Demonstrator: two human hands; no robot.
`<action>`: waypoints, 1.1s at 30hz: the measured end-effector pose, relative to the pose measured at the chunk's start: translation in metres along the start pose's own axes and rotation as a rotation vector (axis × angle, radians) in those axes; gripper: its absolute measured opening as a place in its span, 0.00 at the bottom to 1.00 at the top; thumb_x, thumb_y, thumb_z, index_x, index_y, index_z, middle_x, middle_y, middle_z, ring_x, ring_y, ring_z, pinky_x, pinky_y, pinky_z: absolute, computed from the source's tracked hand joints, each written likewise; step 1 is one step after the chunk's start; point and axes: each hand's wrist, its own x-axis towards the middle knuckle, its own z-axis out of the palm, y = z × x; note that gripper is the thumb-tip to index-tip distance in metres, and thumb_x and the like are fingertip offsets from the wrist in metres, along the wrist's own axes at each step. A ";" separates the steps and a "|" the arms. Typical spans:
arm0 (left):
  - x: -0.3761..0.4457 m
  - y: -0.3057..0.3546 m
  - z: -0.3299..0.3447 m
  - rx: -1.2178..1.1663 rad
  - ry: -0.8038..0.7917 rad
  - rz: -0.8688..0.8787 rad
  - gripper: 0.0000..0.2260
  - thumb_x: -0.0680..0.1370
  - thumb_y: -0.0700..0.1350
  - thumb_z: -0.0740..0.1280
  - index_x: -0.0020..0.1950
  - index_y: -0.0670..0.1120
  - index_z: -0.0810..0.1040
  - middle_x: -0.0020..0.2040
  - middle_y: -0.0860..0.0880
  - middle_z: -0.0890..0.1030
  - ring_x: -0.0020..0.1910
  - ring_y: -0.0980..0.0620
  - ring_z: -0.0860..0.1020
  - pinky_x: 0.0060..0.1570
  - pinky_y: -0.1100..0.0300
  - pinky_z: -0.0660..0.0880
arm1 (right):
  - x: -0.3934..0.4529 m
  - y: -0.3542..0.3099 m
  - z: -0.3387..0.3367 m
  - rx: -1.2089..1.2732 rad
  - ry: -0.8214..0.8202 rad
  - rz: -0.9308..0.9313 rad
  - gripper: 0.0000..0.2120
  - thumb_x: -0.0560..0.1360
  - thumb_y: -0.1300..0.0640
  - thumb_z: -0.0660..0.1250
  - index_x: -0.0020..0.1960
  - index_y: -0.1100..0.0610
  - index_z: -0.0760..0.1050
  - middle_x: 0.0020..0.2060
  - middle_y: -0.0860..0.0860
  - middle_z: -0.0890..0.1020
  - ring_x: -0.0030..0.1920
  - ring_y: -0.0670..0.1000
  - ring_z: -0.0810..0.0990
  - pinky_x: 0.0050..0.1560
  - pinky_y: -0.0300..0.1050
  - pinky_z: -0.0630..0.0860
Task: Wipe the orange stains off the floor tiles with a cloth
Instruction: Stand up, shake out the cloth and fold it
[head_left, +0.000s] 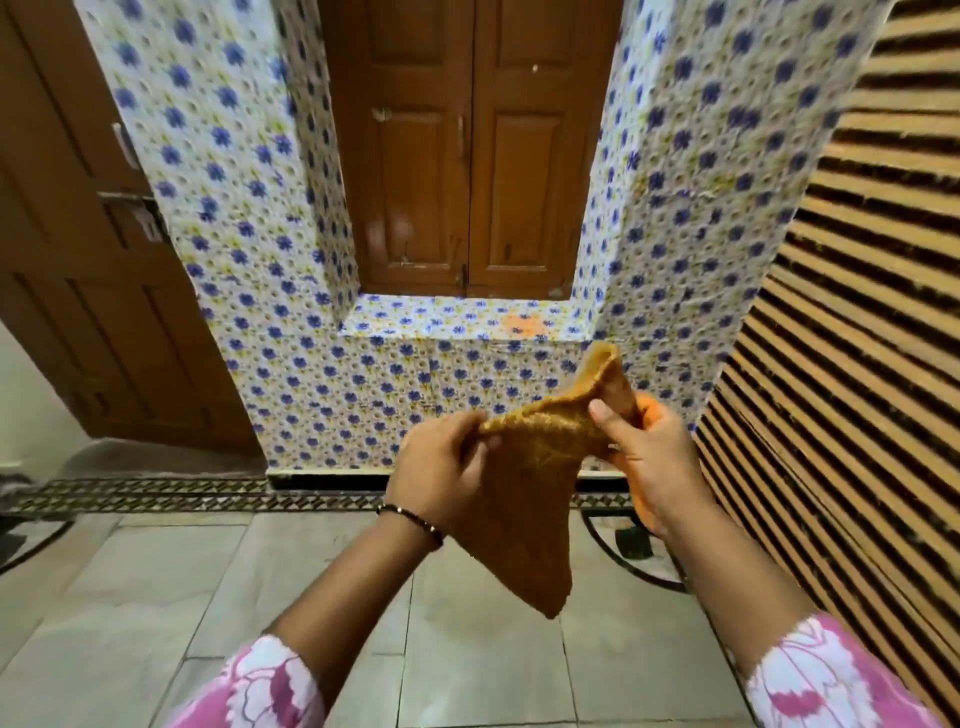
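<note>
A brownish-orange cloth (524, 499) hangs in front of me, stretched between both hands. My left hand (441, 478) pinches its left edge, and my right hand (649, 462) grips its right part, with a corner sticking up above the fingers. An orange stain (523, 325) marks the flower-patterned tiled ledge (415, 317) under the wooden shutters, just above and behind the cloth. Both hands are well above the grey floor tiles (156, 597).
Brown wooden shutters (470, 156) close the niche above the ledge. Blue-flower tiled walls (249, 234) flank it. A brown door (78, 260) stands at the left, a striped slatted wall (857, 312) at the right. A dark patterned border (182, 493) runs along the floor.
</note>
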 end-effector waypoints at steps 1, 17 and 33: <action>0.001 0.008 -0.008 0.010 0.013 0.037 0.07 0.77 0.47 0.64 0.51 0.46 0.79 0.42 0.50 0.80 0.43 0.49 0.78 0.47 0.50 0.76 | -0.003 -0.006 -0.005 -0.030 0.013 -0.071 0.03 0.74 0.63 0.69 0.46 0.57 0.78 0.42 0.54 0.84 0.45 0.52 0.84 0.44 0.45 0.81; -0.033 0.093 -0.057 0.328 -0.196 0.632 0.23 0.72 0.70 0.56 0.46 0.50 0.70 0.31 0.53 0.71 0.27 0.53 0.68 0.25 0.67 0.62 | -0.058 -0.056 -0.122 0.413 -0.200 0.242 0.21 0.64 0.66 0.70 0.57 0.60 0.76 0.50 0.57 0.84 0.51 0.55 0.83 0.42 0.48 0.81; -0.090 0.131 -0.037 -0.608 0.050 -0.224 0.06 0.75 0.35 0.68 0.43 0.46 0.77 0.33 0.58 0.82 0.36 0.64 0.79 0.40 0.68 0.76 | -0.109 -0.068 -0.209 0.306 0.013 0.161 0.04 0.75 0.61 0.65 0.49 0.54 0.75 0.44 0.53 0.81 0.49 0.53 0.79 0.45 0.51 0.75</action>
